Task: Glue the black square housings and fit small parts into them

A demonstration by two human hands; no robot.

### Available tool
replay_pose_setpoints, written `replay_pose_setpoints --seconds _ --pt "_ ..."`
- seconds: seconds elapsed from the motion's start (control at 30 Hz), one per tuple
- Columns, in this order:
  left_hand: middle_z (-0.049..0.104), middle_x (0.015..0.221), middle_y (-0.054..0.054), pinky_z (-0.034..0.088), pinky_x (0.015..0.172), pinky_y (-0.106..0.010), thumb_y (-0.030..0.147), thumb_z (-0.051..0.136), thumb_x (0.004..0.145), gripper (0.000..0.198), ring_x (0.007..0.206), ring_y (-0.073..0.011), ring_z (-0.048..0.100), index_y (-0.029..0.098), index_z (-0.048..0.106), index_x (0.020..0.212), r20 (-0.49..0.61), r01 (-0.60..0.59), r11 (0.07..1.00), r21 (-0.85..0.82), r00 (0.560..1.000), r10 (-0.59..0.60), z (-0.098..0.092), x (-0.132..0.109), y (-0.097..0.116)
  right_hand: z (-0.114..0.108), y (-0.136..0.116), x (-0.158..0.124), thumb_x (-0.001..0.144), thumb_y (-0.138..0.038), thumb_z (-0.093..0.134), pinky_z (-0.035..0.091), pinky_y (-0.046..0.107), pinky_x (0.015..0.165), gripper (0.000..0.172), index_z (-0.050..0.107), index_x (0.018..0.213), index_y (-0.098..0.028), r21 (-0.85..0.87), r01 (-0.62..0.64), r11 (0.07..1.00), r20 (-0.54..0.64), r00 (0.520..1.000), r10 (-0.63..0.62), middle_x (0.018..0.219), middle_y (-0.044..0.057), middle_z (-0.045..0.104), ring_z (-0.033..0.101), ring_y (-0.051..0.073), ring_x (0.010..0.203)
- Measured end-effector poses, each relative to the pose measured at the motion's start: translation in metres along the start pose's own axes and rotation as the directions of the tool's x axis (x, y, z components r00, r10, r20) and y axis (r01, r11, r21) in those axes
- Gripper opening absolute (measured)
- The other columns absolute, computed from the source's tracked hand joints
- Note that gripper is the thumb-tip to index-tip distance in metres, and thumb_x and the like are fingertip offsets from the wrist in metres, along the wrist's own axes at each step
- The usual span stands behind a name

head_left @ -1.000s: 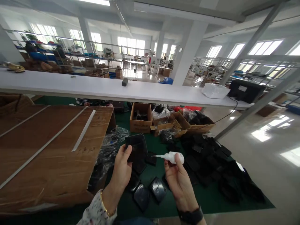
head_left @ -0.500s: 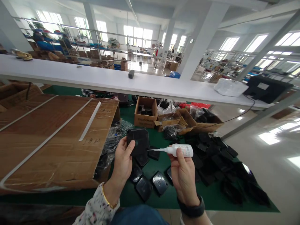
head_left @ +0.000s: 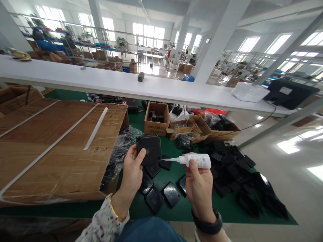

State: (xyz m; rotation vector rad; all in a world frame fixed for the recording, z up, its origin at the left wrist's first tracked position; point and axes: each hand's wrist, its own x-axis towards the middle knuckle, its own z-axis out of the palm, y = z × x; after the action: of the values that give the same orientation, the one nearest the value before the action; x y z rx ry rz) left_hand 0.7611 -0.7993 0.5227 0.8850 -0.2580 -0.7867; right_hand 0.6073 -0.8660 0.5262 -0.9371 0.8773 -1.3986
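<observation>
My left hand grips a flat black plastic cover with rounded corners, thumb on its face, held up above the bench. In my right hand lies a white glue bottle, tipped sideways with its long thin nozzle pointing left. The nozzle's tip is at the cover's lower right edge; whether it touches I cannot tell. Below the hands, several similar black covers lie on the green bench top.
A large cardboard box fills the left side. Heaped black parts cover the right. Behind stand an open carton and boxes with bagged parts. A white shelf crosses above the bench. Another person's hand shows beneath it.
My right hand and the glue bottle have shifted slightly right. The cover in my left hand is nearly where it was, tilted a little differently. The camera view has moved slightly.
</observation>
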Motion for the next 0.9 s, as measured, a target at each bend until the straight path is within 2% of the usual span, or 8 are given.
replay_pose_setpoints --seconds 0.1,0.27,0.43,0.63,0.77,0.9 --pt "0.066 0.108 -0.005 0.048 0.089 -0.031 0.033 0.077 0.071 0.040 0.102 -0.0206 0.061 0.019 0.057 0.102 -0.008 -0.009 1.000 -0.003 1.000 0.009 0.001 0.000 -0.001 -0.002 -0.002 -0.002 0.069 -0.041 0.077 0.051 0.036 0.080 0.042 0.061 0.100 -0.017 -0.047 0.051 0.998 0.039 0.998 -0.049 0.090 0.005 0.068 0.064 0.021 0.084" --pt "0.066 0.108 -0.005 0.046 0.093 -0.032 0.031 0.078 0.070 0.042 0.104 -0.0206 0.061 0.019 0.058 0.105 -0.008 -0.006 1.000 -0.019 1.000 0.006 -0.001 0.000 -0.003 -0.004 -0.011 -0.006 0.075 -0.033 0.074 0.051 0.030 0.075 0.033 0.061 0.102 -0.019 -0.147 0.141 0.979 0.187 0.976 -0.112 0.101 0.008 0.068 0.065 0.019 0.083" --pt "0.067 0.106 -0.004 0.043 0.097 -0.030 0.028 0.079 0.068 0.044 0.105 -0.0188 0.060 0.019 0.059 0.106 -0.045 -0.022 0.999 -0.033 0.999 0.020 -0.002 0.000 -0.003 0.004 -0.026 -0.014 0.074 -0.029 0.074 0.053 0.027 0.070 0.028 0.064 0.098 -0.019 -0.196 0.238 0.951 0.294 0.940 -0.175 0.097 0.007 0.069 0.065 0.020 0.085" --pt "0.067 0.106 -0.003 0.042 0.097 -0.030 0.028 0.078 0.069 0.043 0.105 -0.0184 0.060 0.020 0.060 0.107 -0.045 -0.042 0.998 -0.038 0.998 0.041 -0.004 0.000 -0.001 0.017 -0.034 -0.018 0.072 -0.028 0.076 0.053 0.034 0.077 0.028 0.067 0.098 -0.019 -0.240 0.336 0.911 0.360 0.902 -0.238 0.098 0.008 0.068 0.064 0.022 0.088" --pt "0.065 0.110 -0.004 0.041 0.098 -0.030 0.028 0.078 0.069 0.042 0.106 -0.0183 0.059 0.019 0.060 0.107 -0.049 -0.054 0.998 -0.034 0.997 0.052 -0.006 -0.001 0.001 0.021 -0.037 -0.018 0.074 -0.025 0.074 0.051 0.036 0.080 0.029 0.067 0.101 -0.020 -0.259 0.411 0.874 0.437 0.857 -0.274 0.100 0.008 0.066 0.062 0.024 0.090" --pt "0.065 0.110 -0.004 0.040 0.098 -0.031 0.028 0.079 0.068 0.044 0.105 -0.0186 0.059 0.019 0.060 0.106 -0.059 -0.061 0.997 -0.037 0.996 0.059 -0.006 -0.001 0.003 0.025 -0.042 -0.020 0.077 -0.023 0.071 0.049 0.036 0.079 0.025 0.065 0.102 -0.022 -0.262 0.533 0.805 0.535 0.774 -0.338 0.099 0.007 0.065 0.061 0.023 0.091"
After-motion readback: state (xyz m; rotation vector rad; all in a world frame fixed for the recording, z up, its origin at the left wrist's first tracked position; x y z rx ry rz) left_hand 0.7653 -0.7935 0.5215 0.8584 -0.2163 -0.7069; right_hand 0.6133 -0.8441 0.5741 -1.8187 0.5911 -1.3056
